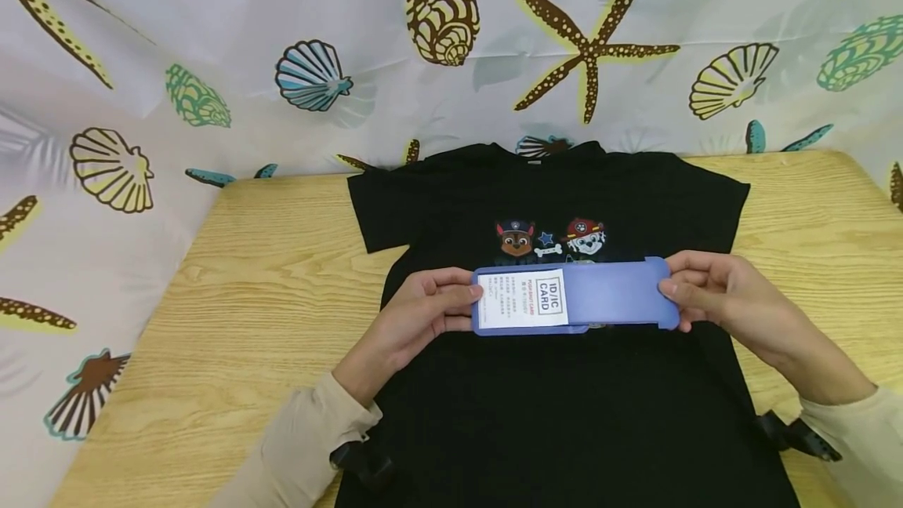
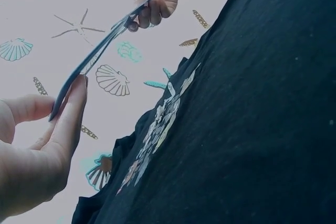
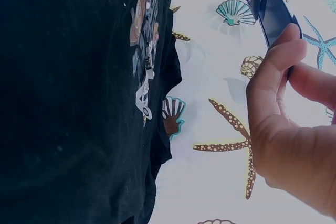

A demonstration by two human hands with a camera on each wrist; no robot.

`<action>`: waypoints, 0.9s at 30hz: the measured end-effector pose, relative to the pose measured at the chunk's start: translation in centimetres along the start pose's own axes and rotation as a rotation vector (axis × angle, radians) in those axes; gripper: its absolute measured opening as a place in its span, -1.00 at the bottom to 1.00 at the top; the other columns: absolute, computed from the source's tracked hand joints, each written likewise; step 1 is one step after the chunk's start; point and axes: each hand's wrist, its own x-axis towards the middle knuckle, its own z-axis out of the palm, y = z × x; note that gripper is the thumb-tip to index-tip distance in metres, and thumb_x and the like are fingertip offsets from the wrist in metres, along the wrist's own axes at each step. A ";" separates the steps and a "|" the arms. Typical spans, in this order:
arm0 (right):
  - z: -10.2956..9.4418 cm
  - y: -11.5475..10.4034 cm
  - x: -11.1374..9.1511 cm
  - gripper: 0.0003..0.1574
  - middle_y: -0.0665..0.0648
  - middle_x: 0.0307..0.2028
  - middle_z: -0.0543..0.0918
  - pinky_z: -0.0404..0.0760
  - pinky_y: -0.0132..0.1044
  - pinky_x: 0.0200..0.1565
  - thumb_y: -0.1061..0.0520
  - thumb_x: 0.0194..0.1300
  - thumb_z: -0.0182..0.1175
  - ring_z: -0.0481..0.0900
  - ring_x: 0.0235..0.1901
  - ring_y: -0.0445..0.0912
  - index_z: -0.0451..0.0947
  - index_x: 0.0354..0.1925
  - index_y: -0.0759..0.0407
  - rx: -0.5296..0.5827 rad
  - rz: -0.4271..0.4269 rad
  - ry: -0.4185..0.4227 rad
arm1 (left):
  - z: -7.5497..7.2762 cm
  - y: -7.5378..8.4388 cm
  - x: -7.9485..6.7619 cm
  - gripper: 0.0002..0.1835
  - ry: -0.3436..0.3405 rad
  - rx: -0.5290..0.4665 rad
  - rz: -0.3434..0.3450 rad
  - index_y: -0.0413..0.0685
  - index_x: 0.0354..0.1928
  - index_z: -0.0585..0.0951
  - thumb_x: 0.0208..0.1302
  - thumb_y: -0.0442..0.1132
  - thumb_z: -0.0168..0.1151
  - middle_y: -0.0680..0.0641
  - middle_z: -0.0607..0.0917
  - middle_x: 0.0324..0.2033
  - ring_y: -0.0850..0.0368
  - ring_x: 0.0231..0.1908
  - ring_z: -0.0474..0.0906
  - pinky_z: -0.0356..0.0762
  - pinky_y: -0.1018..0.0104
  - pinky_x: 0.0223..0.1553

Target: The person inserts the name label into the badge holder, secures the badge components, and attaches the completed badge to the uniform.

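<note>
A blue sliding card holder [image 1: 621,294] is held level above a black T-shirt [image 1: 564,406], its two parts drawn out lengthwise. In its left part sits a white paper card [image 1: 522,299] printed "ID/IC CARD". My left hand [image 1: 423,308] pinches the left end between thumb and fingers. At the other end, my right hand [image 1: 734,300] grips the flared tab with its thumb in front. The left wrist view shows the holder [image 2: 94,56] edge-on, a little bowed, between both hands. Cartoon dogs printed on the shirt's chest are partly hidden behind the holder.
Under the shirt is a wooden table [image 1: 268,296], its far edge against a white cloth [image 1: 247,6] patterned with shells and starfish. Black straps [image 1: 361,461] circle both wrists over beige sleeves [image 1: 296,437].
</note>
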 end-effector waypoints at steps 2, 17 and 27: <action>-0.1 0.0 0.0 -0.85 0.06 -0.35 0.66 0.61 -0.35 -0.44 0.32 0.41 0.06 0.58 -0.48 -0.11 0.52 -0.09 0.23 -0.026 0.011 0.014 | 0.1 -0.1 0.0 -0.72 -0.001 0.004 0.001 -0.48 0.05 0.46 0.34 -0.46 0.10 -0.20 0.68 -0.15 0.07 -0.24 0.67 0.69 0.23 -0.20; -0.1 -0.2 0.0 -0.84 0.07 -0.37 0.65 0.60 -0.37 -0.44 0.34 0.41 0.05 0.55 -0.49 -0.13 0.53 -0.10 0.22 -0.026 -0.005 0.012 | -0.1 0.0 -0.1 -0.70 0.001 0.010 0.006 -0.50 0.06 0.45 0.35 -0.45 0.10 -0.21 0.67 -0.13 0.06 -0.23 0.67 0.69 0.21 -0.19; 0.1 -0.2 0.0 -0.88 0.06 -0.38 0.66 0.61 -0.36 -0.44 0.30 0.41 0.07 0.56 -0.49 -0.12 0.50 -0.11 0.24 -0.064 0.025 0.038 | -0.1 0.2 -0.2 -0.71 -0.005 0.009 0.012 -0.49 0.05 0.45 0.35 -0.45 0.10 -0.19 0.67 -0.15 0.06 -0.24 0.67 0.69 0.21 -0.19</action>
